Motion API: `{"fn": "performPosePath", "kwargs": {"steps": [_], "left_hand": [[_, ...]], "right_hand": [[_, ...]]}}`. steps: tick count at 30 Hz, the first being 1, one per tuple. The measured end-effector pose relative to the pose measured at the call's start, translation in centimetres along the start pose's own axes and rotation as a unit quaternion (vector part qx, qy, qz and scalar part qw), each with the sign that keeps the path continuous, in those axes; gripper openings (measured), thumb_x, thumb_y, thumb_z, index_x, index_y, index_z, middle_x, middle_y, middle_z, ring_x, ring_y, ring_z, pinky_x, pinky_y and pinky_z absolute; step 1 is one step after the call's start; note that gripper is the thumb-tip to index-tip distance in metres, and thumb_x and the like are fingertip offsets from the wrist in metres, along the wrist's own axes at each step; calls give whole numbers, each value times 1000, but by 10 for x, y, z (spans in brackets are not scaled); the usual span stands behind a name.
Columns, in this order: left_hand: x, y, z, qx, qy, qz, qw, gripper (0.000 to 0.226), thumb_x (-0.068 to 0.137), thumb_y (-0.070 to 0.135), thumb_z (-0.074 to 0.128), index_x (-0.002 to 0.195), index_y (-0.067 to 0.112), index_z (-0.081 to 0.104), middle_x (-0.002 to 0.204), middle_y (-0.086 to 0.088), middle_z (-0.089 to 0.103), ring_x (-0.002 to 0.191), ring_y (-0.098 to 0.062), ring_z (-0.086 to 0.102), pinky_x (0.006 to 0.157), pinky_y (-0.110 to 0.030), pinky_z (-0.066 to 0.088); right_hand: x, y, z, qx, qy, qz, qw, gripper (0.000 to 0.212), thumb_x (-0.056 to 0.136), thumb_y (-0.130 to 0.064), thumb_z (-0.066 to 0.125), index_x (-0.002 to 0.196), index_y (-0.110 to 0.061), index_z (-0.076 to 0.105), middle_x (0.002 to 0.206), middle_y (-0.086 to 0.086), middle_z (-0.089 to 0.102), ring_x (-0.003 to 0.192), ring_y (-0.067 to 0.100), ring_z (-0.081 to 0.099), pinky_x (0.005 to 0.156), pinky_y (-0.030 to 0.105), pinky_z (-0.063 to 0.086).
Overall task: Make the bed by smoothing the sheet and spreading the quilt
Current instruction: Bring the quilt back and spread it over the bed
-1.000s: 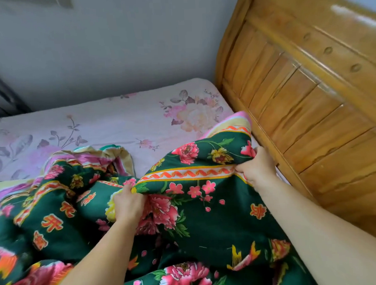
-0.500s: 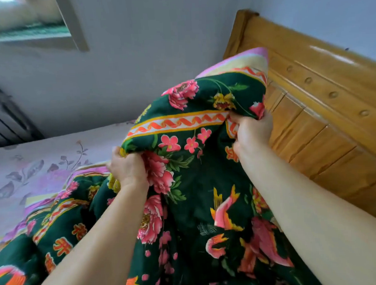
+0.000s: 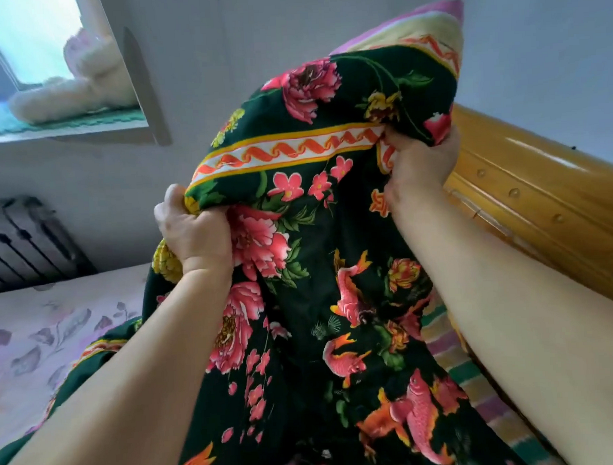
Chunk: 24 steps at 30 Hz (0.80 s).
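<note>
From the head camera, we hold the quilt [image 3: 319, 231] up high in front of us. Our left hand [image 3: 192, 233] is closed tight in a fist around a bunch of the quilt, just under the wavy orange stripe. Our right hand [image 3: 418, 164] is closed tight too, and it pinches the quilt near its top corner, higher than the left hand. The corner pokes up above the right hand. The rest of the quilt hangs down between our arms and lies on the sheet [image 3: 39, 335] below the left hand.

What could go wrong? We think the quilt looks thick and heavy, so it could slip out of a fist if we shake it hard. It might also fall in a lump, because our hands are close together and much of the quilt is bunched up. Then the sheet would stay half bare.

The wooden headboard [image 3: 542, 201] is just beside our right hand, so a big swing that way could bump our knuckles. The wall [image 3: 220, 60] is behind the quilt. There is open room past our left hand, over the pale flowery sheet. That looks like the best way to throw the quilt out flat.
</note>
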State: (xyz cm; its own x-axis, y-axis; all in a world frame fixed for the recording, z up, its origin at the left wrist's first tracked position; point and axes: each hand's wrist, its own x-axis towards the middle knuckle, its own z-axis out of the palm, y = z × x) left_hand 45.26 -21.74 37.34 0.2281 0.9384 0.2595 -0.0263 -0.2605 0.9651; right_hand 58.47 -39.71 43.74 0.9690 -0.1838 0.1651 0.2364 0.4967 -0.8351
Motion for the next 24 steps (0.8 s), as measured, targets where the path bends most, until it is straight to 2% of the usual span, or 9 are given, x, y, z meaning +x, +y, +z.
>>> {"fn": "performPosePath", "kwargs": {"steps": [4,6,9,12,15,17,20,22,24], "left_hand": [[12,-6,34,59,-9,31,998,20,74,15,62,71,18,43,94,-9,45,89,-31,51,76,-36,47],[25,-31,57,104,-6,44,994,14,74,14,58,74,16,45,96,-13,45,94,-37,50,79,-41,47],[47,-76,92,202,-49,43,977,13,78,10,61,85,4,52,106,-24,47,99,-41,46,83,-42,42],[57,-133,133,303,-152,-9,941,41,80,13,70,112,-1,49,121,-23,38,113,-37,42,98,-38,34],[50,-205,167,401,-304,-99,858,89,76,23,77,146,16,22,149,-17,14,138,-34,24,116,-39,23],[36,-246,174,476,-373,-128,786,105,75,35,76,151,28,4,157,-15,-1,145,-33,6,118,-44,17],[10,-299,170,552,-433,-160,695,107,75,48,72,149,39,-5,159,-10,-6,146,-32,-9,115,-57,14],[-3,-324,156,575,-449,-195,656,107,74,51,71,147,44,-7,159,-6,-10,146,-29,-14,112,-63,13],[-5,-351,135,595,-443,-215,635,109,70,53,73,146,48,-5,159,-5,-11,145,-30,-13,109,-66,17]], "right_hand": [[48,23,12,-39,-24,-38,998,39,72,11,70,81,-20,48,86,-4,61,78,8,60,77,24,54],[81,57,19,-51,-40,-47,997,37,73,12,68,83,-17,47,85,-4,59,76,6,59,69,15,50],[126,129,20,-105,-43,-38,993,37,74,8,69,86,-19,46,86,-4,58,83,13,59,76,17,49],[174,218,1,-259,-36,-28,965,35,74,-4,73,99,-17,51,100,2,60,99,21,59,91,33,50],[199,299,-37,-523,-43,66,849,55,77,-12,75,126,-17,50,131,8,51,123,29,48,102,39,42],[187,337,-71,-635,-95,134,755,66,79,-15,71,138,-21,40,143,9,39,132,31,37,104,40,37],[149,386,-123,-708,-218,205,640,71,78,-27,70,140,-25,37,140,13,39,129,34,39,103,39,39],[113,411,-152,-714,-292,295,564,83,77,-37,72,147,-29,27,142,15,38,129,34,41,105,38,40],[78,433,-168,-679,-337,385,526,100,73,-44,76,151,-35,15,152,17,24,135,36,33,110,42,35]]}}
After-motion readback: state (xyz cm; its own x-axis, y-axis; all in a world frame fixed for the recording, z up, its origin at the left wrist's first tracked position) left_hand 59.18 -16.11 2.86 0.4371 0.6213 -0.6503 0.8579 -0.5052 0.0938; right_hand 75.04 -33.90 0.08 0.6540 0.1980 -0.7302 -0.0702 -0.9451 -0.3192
